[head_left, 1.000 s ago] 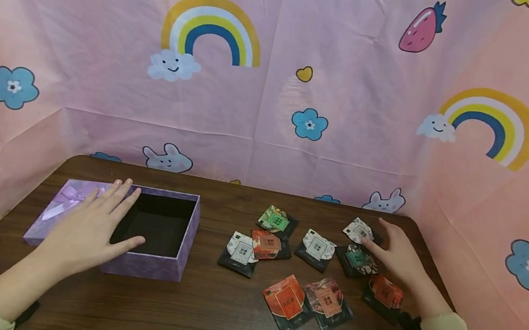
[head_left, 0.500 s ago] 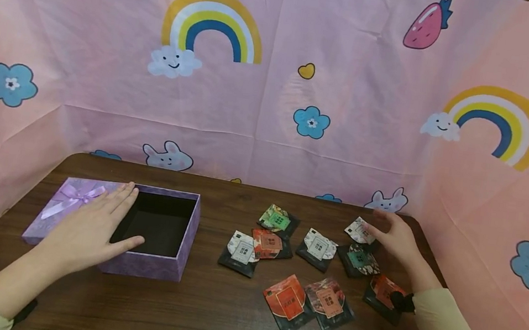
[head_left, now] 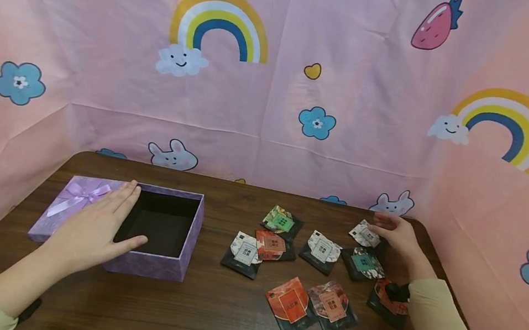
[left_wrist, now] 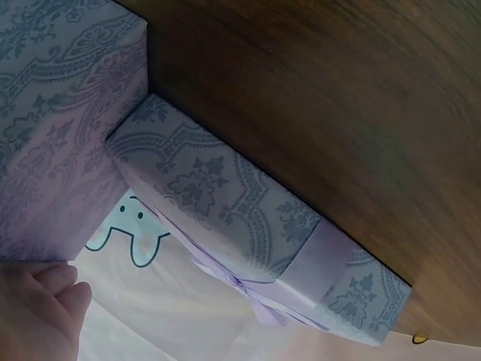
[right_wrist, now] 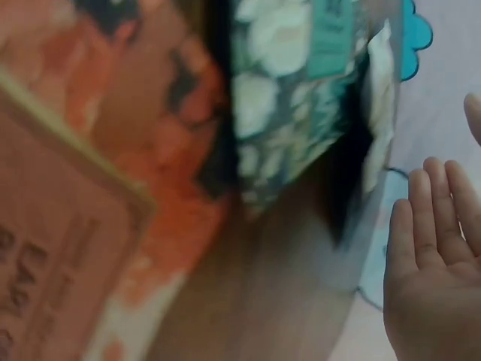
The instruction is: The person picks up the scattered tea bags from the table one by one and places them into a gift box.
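A: Where did the left hand (head_left: 96,221) lie?

B: Across the left rim of the purple box (head_left: 146,265), fingers straight and side by side, thumb spread away from them, clamped on nothing

A: And the lid (head_left: 60,210)?

B: It sat just left of the box, with a lilac bow (head_left: 85,195) on top

A: What about the right hand (head_left: 400,238)?

B: Well to the right of the box, at the white sachet (head_left: 363,234) farthest from it. Thumb and fingers stood apart; I couldn't tell whether the thumb touched the sachet

A: The others?

B: All lay on the table (head_left: 164,313), right of the box. The teal-labelled sachet (head_left: 363,263) and the red sachet (head_left: 387,310), partly behind the right sleeve (head_left: 448,328), were well away from the box
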A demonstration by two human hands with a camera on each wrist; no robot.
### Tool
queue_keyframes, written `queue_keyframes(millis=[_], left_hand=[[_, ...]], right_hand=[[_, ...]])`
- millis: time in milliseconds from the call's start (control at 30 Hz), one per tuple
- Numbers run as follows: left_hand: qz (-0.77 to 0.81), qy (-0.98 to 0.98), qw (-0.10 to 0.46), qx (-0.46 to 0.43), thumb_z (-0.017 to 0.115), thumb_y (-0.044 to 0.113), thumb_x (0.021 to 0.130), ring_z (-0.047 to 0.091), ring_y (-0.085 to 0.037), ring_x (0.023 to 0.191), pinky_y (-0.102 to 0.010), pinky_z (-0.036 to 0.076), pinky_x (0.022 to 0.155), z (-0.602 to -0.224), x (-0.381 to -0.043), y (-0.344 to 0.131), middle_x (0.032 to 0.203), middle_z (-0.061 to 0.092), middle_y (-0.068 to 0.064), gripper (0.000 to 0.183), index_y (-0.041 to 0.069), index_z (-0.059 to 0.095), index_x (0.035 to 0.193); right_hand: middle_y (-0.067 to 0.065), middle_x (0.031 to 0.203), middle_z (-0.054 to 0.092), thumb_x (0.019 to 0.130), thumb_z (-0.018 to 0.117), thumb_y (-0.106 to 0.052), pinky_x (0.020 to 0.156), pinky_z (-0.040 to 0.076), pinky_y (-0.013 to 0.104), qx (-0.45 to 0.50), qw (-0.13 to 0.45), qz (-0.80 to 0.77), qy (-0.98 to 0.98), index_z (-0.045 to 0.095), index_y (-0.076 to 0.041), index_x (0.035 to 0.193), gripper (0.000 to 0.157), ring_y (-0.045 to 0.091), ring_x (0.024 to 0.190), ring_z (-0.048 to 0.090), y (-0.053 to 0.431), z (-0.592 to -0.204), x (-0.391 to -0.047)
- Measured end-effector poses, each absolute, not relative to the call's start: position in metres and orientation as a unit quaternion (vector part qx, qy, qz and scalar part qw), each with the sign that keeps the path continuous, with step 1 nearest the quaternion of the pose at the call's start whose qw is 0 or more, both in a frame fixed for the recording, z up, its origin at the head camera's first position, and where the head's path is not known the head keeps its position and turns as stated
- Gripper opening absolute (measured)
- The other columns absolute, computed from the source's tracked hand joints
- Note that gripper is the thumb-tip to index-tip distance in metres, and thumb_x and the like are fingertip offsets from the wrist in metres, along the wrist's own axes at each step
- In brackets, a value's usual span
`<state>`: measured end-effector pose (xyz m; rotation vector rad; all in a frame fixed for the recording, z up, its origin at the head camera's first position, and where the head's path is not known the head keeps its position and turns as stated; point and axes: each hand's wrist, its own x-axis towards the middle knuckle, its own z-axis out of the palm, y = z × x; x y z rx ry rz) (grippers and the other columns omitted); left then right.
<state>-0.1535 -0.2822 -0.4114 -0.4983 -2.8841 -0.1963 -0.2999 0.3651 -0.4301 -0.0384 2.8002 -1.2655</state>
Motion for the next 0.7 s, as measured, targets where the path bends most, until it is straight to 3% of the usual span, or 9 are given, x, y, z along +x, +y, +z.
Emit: queue_keyframes(millis=[100,200,300,367,467,567,700], left_hand=[[-0.067,-0.978,0.100,-0.169,0.068,0.061,0.096,0.031,-0.045,0.159,-0.054,0.023,0.134,-0.411,-0.156,-0.281,0.173,0.026,-0.028,0.106,-0.006,0.024,0.165],[-0.069,-0.978,0.096,-0.172,0.068,0.060,0.096,0.030,-0.045,0.160,-0.051,0.018,0.136,-0.411,-0.157,-0.281,0.173,0.025,-0.029,0.106,-0.007,0.024,0.165],[-0.073,-0.977,0.094,-0.175,0.069,0.060,0.096,0.030,-0.045,0.160,-0.046,0.012,0.137,-0.411,-0.157,-0.281,0.173,0.024,-0.029,0.106,-0.007,0.023,0.165],[-0.075,-0.977,0.094,-0.177,0.069,0.059,0.097,0.029,-0.045,0.161,-0.045,0.010,0.138,-0.411,-0.157,-0.282,0.173,0.024,-0.029,0.106,-0.007,0.023,0.166],[-0.078,-0.977,0.098,-0.175,0.069,0.058,0.097,0.028,-0.044,0.161,-0.044,0.011,0.138,-0.412,-0.157,-0.282,0.174,0.024,-0.028,0.105,-0.006,0.023,0.166],[-0.081,-0.976,0.103,-0.174,0.070,0.057,0.097,0.028,-0.043,0.161,-0.042,0.010,0.138,-0.412,-0.156,-0.283,0.174,0.024,-0.027,0.105,-0.006,0.023,0.166],[-0.084,-0.975,0.108,-0.177,0.070,0.057,0.097,0.027,-0.042,0.162,-0.036,0.004,0.138,-0.412,-0.155,-0.284,0.174,0.024,-0.027,0.105,-0.005,0.022,0.166]], right_hand=[[0.033,0.151,0.056,0.103,0.071,-0.023,0.116,0.047,0.051,0.003,0.045,-0.448,0.893,0.049,0.008,0.153,0.062,-0.019,0.093,0.056,0.373,-0.439,-0.300],[0.035,0.152,0.054,0.104,0.071,-0.020,0.120,0.043,0.057,0.010,0.052,-0.469,0.881,0.047,0.010,0.153,0.063,-0.022,0.090,0.054,0.378,-0.446,-0.300],[0.035,0.153,0.052,0.104,0.070,-0.020,0.121,0.042,0.056,0.009,0.058,-0.470,0.881,0.045,0.011,0.154,0.064,-0.020,0.093,0.055,0.380,-0.450,-0.300],[0.035,0.155,0.050,0.104,0.070,-0.019,0.122,0.042,0.056,0.003,0.062,-0.468,0.882,0.044,0.011,0.155,0.064,-0.013,0.100,0.058,0.381,-0.451,-0.300],[0.036,0.156,0.048,0.104,0.071,-0.018,0.121,0.042,0.056,-0.007,0.066,-0.458,0.887,0.043,0.011,0.155,0.065,0.015,0.121,0.064,0.380,-0.453,-0.302],[0.037,0.156,0.048,0.101,0.074,-0.016,0.116,0.049,0.048,-0.013,0.067,-0.444,0.894,0.042,0.011,0.155,0.068,0.043,0.137,0.055,0.378,-0.454,-0.303],[0.037,0.153,0.050,0.098,0.077,-0.013,0.105,0.053,0.035,-0.018,0.063,-0.422,0.904,0.043,0.011,0.155,0.070,0.050,0.139,0.050,0.377,-0.454,-0.303]])
